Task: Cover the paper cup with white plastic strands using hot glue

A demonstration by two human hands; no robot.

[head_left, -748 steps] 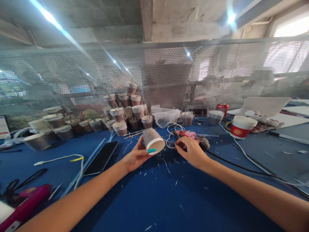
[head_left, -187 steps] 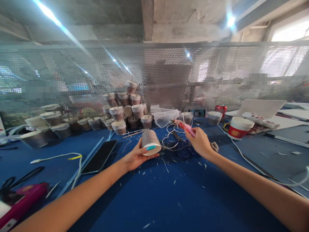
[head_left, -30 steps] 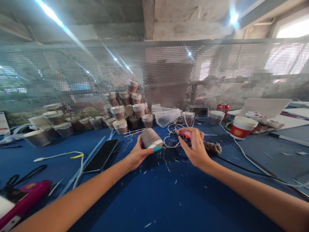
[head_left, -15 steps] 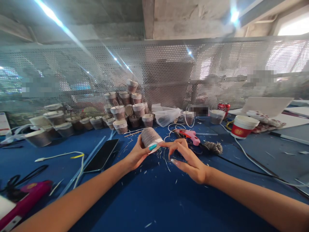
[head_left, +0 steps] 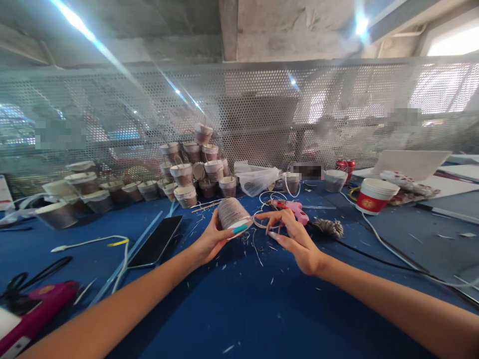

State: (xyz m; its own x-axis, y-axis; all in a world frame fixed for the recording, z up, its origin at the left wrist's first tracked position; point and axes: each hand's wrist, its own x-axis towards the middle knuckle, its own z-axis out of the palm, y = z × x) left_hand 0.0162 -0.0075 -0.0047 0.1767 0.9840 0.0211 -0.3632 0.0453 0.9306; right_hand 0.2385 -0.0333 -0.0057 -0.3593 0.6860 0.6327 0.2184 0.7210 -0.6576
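The left hand (head_left: 211, 238) is clamped around a twine-wrapped paper cup (head_left: 232, 212), holding it tilted just above the blue tabletop (head_left: 239, 304), near the middle of the view. Its thumb, with a long teal nail (head_left: 240, 229), presses over the cup's white end, which points down and to the right. The right hand (head_left: 292, 234) is just beside that end, index finger stretched toward the rim; whether the fingertip touches it cannot be told. The thumb and other fingers are bent close together, and the view does not show whether they pinch anything. A pink hot glue gun (head_left: 300, 213) lies just beyond the right hand, its nozzle end near loops of white cord (head_left: 263, 198). To the right of the glue gun rests a bundle of grey twine (head_left: 331, 228), with a black cable (head_left: 370, 256) running off to the right. Farther right stands a stack of red-and-white paper cups (head_left: 377, 197), with red cans (head_left: 350, 169) behind it. A dark-screened phone (head_left: 155, 243) lies left of the left hand. Behind, a pile of wrapped cups (head_left: 182, 174) rises in front of a perforated partition (head_left: 258, 117). Pale scraps (head_left: 228, 348) dot the tabletop.
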